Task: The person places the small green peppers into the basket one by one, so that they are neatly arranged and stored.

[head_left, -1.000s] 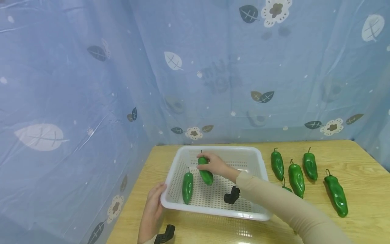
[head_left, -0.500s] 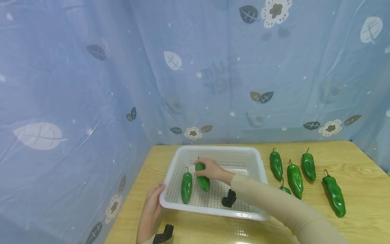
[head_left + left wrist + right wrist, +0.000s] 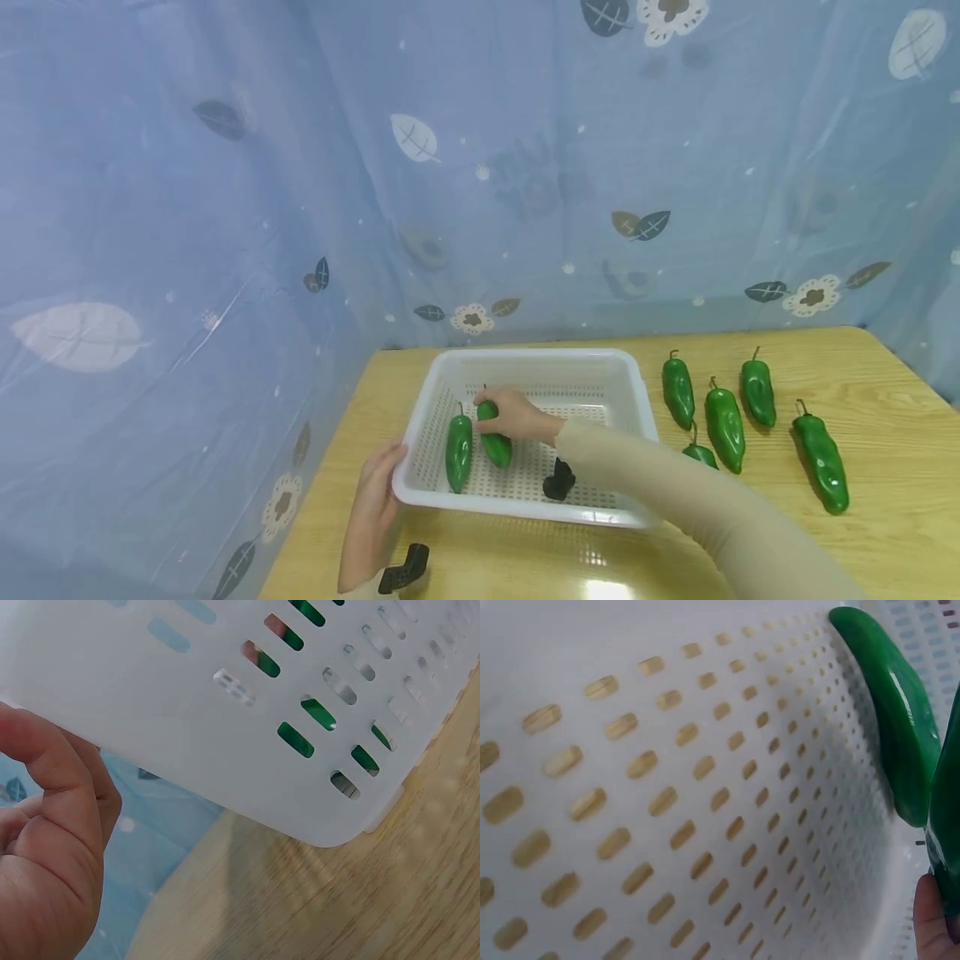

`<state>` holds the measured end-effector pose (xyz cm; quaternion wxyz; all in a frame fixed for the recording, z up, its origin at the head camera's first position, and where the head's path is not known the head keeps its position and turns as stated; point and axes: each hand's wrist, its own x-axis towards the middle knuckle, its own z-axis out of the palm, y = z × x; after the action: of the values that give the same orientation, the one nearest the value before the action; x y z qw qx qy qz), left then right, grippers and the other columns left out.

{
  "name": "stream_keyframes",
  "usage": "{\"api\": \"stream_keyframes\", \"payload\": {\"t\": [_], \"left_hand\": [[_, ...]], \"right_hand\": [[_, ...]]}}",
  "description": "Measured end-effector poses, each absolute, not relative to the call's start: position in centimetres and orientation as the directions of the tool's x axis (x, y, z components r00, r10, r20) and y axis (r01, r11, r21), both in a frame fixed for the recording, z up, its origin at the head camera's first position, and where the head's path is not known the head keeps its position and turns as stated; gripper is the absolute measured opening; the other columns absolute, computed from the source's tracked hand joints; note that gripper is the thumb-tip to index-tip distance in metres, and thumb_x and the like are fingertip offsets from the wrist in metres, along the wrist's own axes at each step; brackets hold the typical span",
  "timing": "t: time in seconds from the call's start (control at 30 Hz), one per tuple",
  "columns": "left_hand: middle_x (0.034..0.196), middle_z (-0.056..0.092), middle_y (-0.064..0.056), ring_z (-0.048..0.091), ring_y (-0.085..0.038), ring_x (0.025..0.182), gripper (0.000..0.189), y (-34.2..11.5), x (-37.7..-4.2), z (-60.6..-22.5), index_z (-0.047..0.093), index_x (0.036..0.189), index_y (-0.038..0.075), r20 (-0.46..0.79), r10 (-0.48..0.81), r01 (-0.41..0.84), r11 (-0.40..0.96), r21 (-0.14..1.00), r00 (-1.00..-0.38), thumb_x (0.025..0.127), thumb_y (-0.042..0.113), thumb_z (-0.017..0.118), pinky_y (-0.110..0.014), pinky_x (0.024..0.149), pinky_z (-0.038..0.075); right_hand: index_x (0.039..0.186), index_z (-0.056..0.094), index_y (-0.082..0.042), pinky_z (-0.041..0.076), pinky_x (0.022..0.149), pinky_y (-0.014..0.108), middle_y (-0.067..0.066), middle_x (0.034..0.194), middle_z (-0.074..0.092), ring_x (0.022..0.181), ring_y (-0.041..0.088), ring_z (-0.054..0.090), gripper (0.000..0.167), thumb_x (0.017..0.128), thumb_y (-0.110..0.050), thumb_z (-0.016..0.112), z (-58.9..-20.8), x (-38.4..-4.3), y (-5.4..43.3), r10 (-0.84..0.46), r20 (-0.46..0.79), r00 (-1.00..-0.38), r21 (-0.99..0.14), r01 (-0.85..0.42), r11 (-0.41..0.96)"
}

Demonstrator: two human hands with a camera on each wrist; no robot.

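The basket [image 3: 517,506] looks like smooth white plastic to me, its rim faintly shiny and the slotted floor duller. All 7 green peppers [image 3: 459,454] have slick, glossy skins – waxy enough to throw bright highlights. Under them the tabletop [image 3: 900,467] shows wood grain with a smooth, polished sheen that mirrors light near the front. The blue hanging [image 3: 525,158] is thin and creased, softly shiny – cloth or plastic sheet, I can't tell. The beige sleeve [image 3: 675,492] is matt, soft cloth; 2 black fittings [image 3: 405,569] look like dull, hard plastic.
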<state>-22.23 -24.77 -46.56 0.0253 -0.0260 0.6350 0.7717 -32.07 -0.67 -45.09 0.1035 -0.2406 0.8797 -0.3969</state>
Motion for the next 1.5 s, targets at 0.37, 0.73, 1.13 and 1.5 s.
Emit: {"api": "stream_keyframes", "payload": {"t": [0.37,0.73,1.13,1.5], "left_hand": [[0.114,0.062,-0.004,0.062,-0.017,0.107,0.047,-24.9,-22.0,-46.9,0.04,0.132,-0.012,-0.063,-0.011,-0.059,-0.215,0.975,-0.998,0.098,0.019,0.049,-0.033,0.092,0.054],[0.119,0.059,-0.007,0.062,-0.015,0.108,0.052,-24.7,-21.9,-47.0,0.036,0.136,-0.011,-0.066,0.002,-0.066,-0.183,0.981,-0.998,0.098,0.022,0.048,-0.032,0.093,0.052],[0.115,0.061,-0.004,0.062,-0.015,0.106,0.048,-24.7,-21.9,-47.4,0.037,0.134,-0.012,-0.055,0.008,-0.056,-0.203,0.978,-0.998,0.099,0.019,0.047,-0.032,0.091,0.054],[0.116,0.061,-0.007,0.062,-0.016,0.107,0.048,-24.5,-22.0,-47.1,0.037,0.133,-0.014,-0.047,0.0,-0.046,-0.205,0.978,-0.999,0.099,0.018,0.047,-0.03,0.091,0.053]], "right_hand": [[0.123,0.057,-0.004,0.052,0.07,0.027,0.012,0.116,0.061,0.092,0.017,0.057,0.045,0.086,-0.026,0.069,-45.7,-32.1,-1.4,-0.531,0.02,-0.847,-0.713,-0.385,0.587],[0.124,0.056,-0.005,0.051,0.069,0.025,0.009,0.113,0.061,0.089,0.013,0.055,0.047,0.086,-0.029,0.069,-46.2,-31.8,-1.5,-0.527,-0.015,-0.85,-0.718,-0.357,0.597],[0.124,0.055,-0.004,0.051,0.065,0.022,0.011,0.109,0.061,0.084,0.012,0.055,0.048,0.086,-0.03,0.069,-47.0,-31.6,-2.0,-0.545,-0.021,-0.838,-0.684,-0.386,0.619],[0.123,0.055,-0.007,0.052,0.07,0.028,0.013,0.11,0.057,0.091,0.016,0.05,0.048,0.086,-0.034,0.068,-47.1,-31.5,-2.2,-0.522,-0.012,-0.853,-0.647,-0.391,0.654]]}}
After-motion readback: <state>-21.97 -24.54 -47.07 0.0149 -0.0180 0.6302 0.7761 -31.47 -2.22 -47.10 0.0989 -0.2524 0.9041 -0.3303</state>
